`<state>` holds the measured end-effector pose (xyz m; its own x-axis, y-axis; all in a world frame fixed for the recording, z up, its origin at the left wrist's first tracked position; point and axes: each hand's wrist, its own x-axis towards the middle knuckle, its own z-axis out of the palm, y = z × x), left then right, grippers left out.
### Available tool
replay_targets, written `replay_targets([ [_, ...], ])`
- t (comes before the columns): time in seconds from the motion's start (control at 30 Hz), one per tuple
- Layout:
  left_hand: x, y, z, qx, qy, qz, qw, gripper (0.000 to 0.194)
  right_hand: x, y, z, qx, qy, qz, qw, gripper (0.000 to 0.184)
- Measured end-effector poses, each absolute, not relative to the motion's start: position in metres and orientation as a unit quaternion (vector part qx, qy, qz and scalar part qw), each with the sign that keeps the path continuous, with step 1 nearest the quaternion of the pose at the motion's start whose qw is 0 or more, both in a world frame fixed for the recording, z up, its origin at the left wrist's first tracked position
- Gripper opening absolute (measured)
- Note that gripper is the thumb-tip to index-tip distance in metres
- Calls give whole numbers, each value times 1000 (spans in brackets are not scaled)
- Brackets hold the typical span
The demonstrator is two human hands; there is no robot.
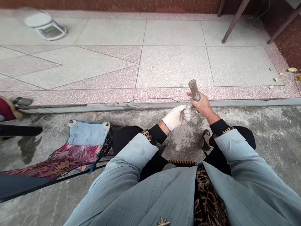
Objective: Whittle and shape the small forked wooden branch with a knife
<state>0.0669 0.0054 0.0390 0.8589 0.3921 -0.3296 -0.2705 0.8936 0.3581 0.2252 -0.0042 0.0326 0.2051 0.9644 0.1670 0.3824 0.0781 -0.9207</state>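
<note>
My right hand point(202, 104), bare, is closed around a short, thick brown cylinder point(193, 88) with a worn flat end and a ringed grey band, perhaps a tool's handle; its lower part is hidden in the fist. Just left of it, my left hand point(177, 117) wears a white knitted glove, its fingers curled shut. What those fingers pinch, if anything, is too small to make out. A thin pale line point(181, 133) hangs below the glove. Both hands are in front of my knees, close together but apart, near the edge of the raised step.
A tiled step point(174, 67) runs across ahead, with a white stool point(50, 26) at its far left. Wooden legs point(235, 22) stand at the back right. To my left is a folding chair point(68, 150) with patterned cloth; beyond it, part of a shoe point(22, 101) shows.
</note>
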Motion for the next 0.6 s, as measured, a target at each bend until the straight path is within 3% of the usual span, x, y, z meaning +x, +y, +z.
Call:
replay_targets([
  [0.13,62,-1,54,143,194,177,954,23,224,-5,39,-559,-589,308,496,36],
  [0.3,59,-11,59,165,172,191,952,24,219,-8,52,-471,-558,424,536,24],
  [0.43,60,-15,53,260,179,212,925,18,219,-11,58,-459,-517,513,509,28],
  [0.6,63,-16,47,344,149,255,891,24,221,-13,57,-446,-517,563,466,28],
])
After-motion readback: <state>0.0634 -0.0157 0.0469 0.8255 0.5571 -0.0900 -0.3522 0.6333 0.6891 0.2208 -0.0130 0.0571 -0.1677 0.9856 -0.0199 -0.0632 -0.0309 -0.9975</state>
